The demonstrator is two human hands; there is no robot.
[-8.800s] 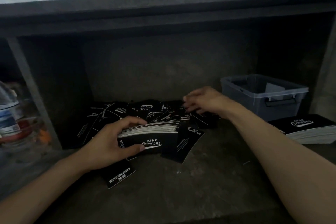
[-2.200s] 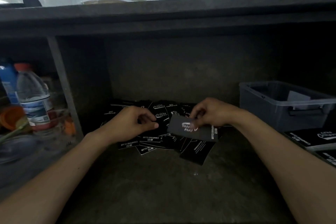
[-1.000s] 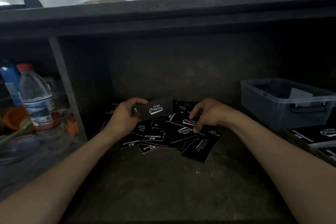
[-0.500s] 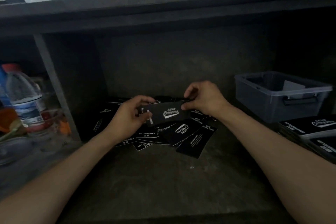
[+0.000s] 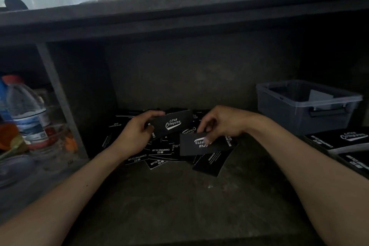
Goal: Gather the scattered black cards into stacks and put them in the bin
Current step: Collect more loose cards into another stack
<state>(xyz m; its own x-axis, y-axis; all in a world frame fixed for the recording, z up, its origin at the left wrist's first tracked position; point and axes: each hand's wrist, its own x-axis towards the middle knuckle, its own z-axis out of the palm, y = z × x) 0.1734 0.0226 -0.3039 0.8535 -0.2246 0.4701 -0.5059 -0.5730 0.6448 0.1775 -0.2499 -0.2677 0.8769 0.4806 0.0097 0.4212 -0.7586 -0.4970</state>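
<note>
Room first: the bench [image 5: 179, 205] sits in a dark recess with a low overhang [image 5: 179, 16] across the top, a back wall right behind the pile and an upright divider [image 5: 60, 98] closing the left side. The near half of the bench is bare and gives you room to move. One grey bin [image 5: 283, 118] stands at the right rear, well apart from both your hands, with a pale sheet leaning inside it. Your left hand [image 5: 137, 136] grips a black card [image 5: 173, 124] logo side up, raised above the pile. Its thumb is over the top edge and its fingers [image 5: 148, 126] are curled behind; I can't tell whether that is one card or a thin stack. Your right hand [image 5: 221, 124] pinches a second card [image 5: 199, 148], thumb and fingers [image 5: 207, 141] closed on its upper edge, logo upside down. It is just over the pile, and I can't tell whether it touches. The scattered cards [image 5: 159, 152] lie overlapped under and between both hands, too tangled to count; one juts out toward you at the right. Counts: two hands, two held cards, one bin and two finished stacks [image 5: 343, 140] at the right edge, in front of the bin. One water bottle [image 5: 28, 114] stands past the divider, amid blurred clutter.
</note>
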